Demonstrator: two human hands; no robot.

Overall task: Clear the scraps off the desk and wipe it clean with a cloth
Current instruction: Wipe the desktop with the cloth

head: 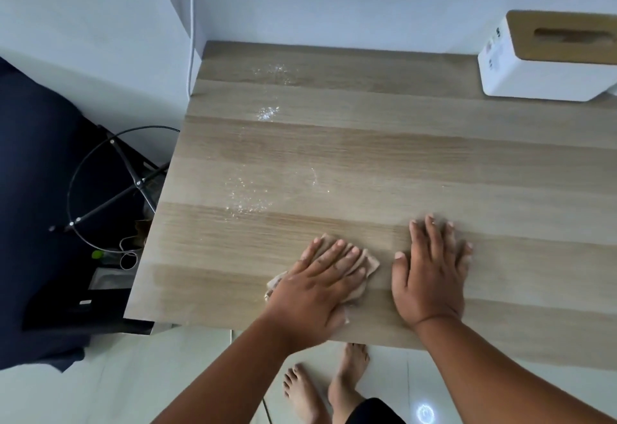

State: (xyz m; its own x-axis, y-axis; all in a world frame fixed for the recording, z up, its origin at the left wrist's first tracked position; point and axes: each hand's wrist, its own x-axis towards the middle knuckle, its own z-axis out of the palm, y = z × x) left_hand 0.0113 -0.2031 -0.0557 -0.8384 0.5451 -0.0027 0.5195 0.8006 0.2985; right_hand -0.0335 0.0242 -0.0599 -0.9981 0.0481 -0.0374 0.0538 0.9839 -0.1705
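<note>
— Where's the cloth (362, 268)?
— Near the table's (384, 156) front edge, crumpled and beige, lying flat, mostly covered.
— And the table?
— Light wood, with wet specks glinting left of centre.

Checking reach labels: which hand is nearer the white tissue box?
Right. The right hand lies flat on the desk, below the tissue box; the left hand presses the cloth farther left.
</note>
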